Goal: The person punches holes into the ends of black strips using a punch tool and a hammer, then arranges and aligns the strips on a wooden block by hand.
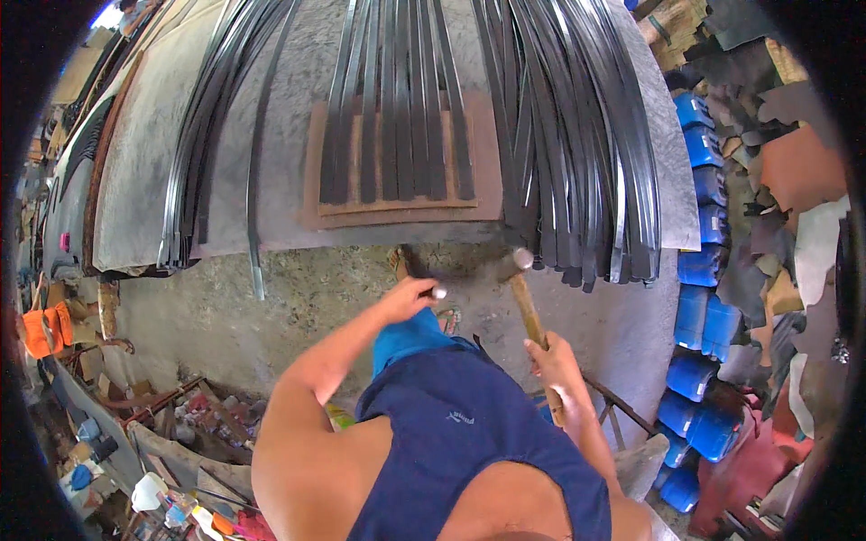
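My left hand (410, 299) is closed round a short rod-like tool (439, 293); only its pale round end shows, so I cannot tell its kind. In my right hand (557, 365) is a hammer (526, 307), gripped by its wooden handle with the head up near the table's front edge. Both hands are just short of the table. Several black strips (397, 153) lie side by side on a brown board (311, 194) in front of me, their near ends close to the board's front edge.
More black strips hang over the grey table's (135, 198) edge, in a left bundle (194, 180) and a thick right bundle (586, 162). Several blue containers (704, 144) line the right side, beside piled leather-like sheets (803, 171). Clutter (207, 415) lies at lower left.
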`<state>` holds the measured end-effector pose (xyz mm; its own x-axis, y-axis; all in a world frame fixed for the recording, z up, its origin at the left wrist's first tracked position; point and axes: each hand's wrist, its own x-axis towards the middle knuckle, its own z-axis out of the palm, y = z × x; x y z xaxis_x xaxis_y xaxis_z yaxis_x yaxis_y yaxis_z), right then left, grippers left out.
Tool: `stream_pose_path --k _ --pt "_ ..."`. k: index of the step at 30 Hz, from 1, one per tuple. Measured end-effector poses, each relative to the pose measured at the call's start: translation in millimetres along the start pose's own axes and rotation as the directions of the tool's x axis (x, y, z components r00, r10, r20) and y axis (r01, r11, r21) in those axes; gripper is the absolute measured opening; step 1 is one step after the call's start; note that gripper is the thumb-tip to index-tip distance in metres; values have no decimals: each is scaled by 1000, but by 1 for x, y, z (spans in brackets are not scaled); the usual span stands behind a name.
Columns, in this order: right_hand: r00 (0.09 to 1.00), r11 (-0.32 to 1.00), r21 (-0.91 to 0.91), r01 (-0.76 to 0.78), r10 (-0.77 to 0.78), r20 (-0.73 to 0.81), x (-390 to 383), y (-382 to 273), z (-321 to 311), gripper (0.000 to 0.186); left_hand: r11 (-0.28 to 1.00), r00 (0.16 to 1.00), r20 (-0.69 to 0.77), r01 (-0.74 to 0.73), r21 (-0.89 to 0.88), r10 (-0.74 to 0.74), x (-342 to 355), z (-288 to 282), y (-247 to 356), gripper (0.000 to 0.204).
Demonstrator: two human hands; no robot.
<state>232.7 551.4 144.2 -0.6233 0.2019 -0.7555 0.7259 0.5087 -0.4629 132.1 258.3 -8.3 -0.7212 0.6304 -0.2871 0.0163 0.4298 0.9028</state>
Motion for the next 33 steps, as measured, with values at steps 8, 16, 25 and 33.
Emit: stream_pose_path --k 8,16,25,33 --pt "854 958 -91 271 -283 -436 86 -104 -39 32 928 677 -636 230 -294 -369 -50 -100 8 27" --pt "551 832 -554 18 -471 -689 209 -141 -64 43 661 212 -962 749 46 -173 -5 -269 -43 38" --pt "596 824 -550 -136 -375 -710 219 -141 -65 46 736 398 -912 587 336 98 39 -230 -12 54" --pt "456 566 -644 516 -817 -352 230 -245 -52 33 742 549 -835 554 377 15 45 -234 -5 38"
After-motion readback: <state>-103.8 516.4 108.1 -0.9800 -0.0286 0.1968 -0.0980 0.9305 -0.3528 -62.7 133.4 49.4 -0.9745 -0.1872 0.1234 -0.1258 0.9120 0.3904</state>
